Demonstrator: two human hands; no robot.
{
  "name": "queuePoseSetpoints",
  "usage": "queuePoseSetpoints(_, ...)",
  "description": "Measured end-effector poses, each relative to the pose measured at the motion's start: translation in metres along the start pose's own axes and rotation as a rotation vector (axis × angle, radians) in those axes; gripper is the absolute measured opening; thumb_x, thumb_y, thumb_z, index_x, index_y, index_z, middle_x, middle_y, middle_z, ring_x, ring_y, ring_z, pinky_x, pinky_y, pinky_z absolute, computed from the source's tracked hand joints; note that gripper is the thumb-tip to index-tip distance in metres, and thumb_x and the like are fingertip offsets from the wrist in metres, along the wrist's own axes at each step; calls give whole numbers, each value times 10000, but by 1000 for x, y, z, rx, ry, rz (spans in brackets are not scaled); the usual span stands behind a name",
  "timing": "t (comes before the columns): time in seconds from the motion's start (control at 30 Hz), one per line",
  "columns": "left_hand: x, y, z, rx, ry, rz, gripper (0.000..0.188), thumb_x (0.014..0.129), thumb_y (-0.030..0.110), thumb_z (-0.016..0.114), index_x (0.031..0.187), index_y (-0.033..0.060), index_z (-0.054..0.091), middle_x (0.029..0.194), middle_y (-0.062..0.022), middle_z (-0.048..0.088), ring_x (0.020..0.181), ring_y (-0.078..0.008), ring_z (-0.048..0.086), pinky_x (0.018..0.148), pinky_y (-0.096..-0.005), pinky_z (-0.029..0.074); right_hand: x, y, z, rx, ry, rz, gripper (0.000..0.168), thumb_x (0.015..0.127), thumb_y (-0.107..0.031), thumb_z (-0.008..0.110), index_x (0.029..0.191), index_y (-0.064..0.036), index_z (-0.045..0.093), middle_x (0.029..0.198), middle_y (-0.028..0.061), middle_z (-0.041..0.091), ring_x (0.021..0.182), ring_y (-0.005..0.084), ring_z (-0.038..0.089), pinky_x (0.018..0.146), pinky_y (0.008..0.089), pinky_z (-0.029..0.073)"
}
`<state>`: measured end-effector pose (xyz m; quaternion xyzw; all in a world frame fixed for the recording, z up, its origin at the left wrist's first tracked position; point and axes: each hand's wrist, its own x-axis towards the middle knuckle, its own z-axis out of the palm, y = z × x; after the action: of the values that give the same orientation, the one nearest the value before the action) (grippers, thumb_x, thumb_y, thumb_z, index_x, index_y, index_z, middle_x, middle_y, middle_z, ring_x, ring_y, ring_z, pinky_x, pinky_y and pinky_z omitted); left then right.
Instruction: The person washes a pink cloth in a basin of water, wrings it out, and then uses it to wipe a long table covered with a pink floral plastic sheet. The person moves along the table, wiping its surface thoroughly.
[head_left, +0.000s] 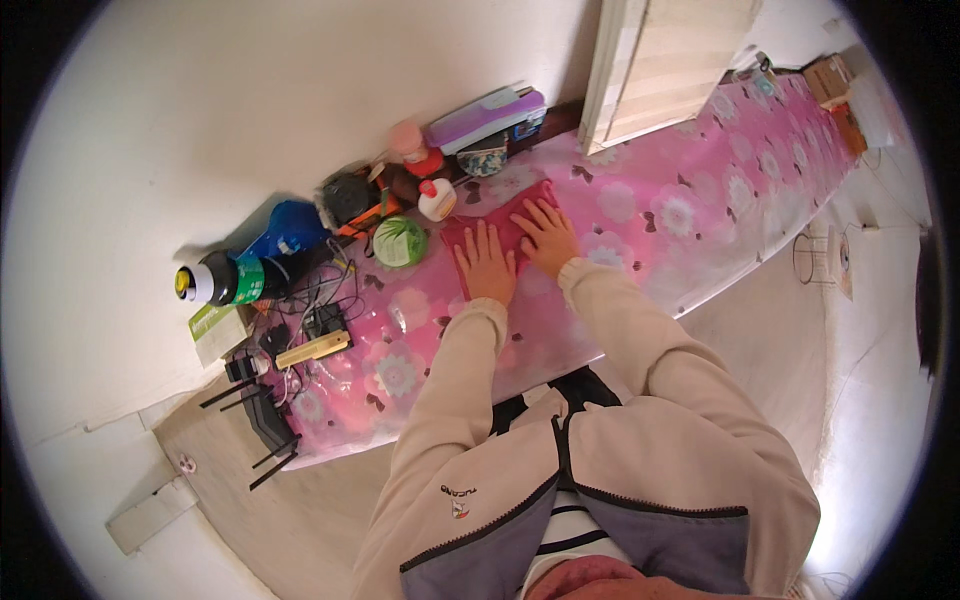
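A dark pink cloth lies flat on a table covered with a pink floral plastic tablecloth. My left hand presses palm down on the cloth's left part, fingers spread towards the wall. On its right part rests my right hand, also palm down with the fingers apart. Neither hand grips anything. Just beyond the cloth stands a white bottle with a red cap. A round green tub is left of my left hand.
Along the wall are a purple-and-white box, a pink-lidded jar, a dark bottle with a green label and tangled cables. A yellow comb and a black router lie left. A pale panel reaches over the table's back edge.
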<state>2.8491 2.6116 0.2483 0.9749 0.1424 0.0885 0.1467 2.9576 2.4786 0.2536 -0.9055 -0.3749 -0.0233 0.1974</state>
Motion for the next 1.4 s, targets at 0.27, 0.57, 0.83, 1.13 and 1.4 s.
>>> queuePoseSetpoints(0.27,-48,58,3,-58,-195,130,684,968,411,540,1538,75,367,1632,-120,293,1501,-364,252,1210,-582,165,-128,35,-43,18,-107,27,551,887,-238,625,1430,-199,543,1560,106,411,1448,324,345,1200,513,254)
queuePoseSetpoints(0.57,89,48,40,113,118,-110,604,995,382,481,1508,72,411,1600,-135,355,1482,-378,290,1192,-601,181,65,81,-25,54,10,-91,475,933,-276,588,1401,-198,571,1537,85,441,1444,311,345,1203,498,245)
queuePoseSetpoints(0.83,34,124,44,108,-117,141,639,977,374,508,1526,67,393,1623,-121,313,1504,-347,251,1212,-586,157,-70,119,-50,77,68,34,477,922,-206,606,1396,-172,566,1547,89,429,1436,326,362,1183,501,284)
queuePoseSetpoints(1.13,-63,156,27,-168,-397,563,676,955,399,550,1532,85,394,1634,-103,295,1523,-338,201,1218,-590,116,-254,84,-84,-12,-81,272,501,907,-265,635,1400,-199,573,1562,80,419,1449,331,352,1187,508,275)
queuePoseSetpoints(1.4,77,169,67,-101,-160,561,636,969,427,540,1527,151,409,1624,-55,322,1508,-335,241,1214,-590,144,-131,118,-64,-173,211,616,492,939,-251,589,1428,-222,544,1569,85,407,1450,319,348,1168,527,279)
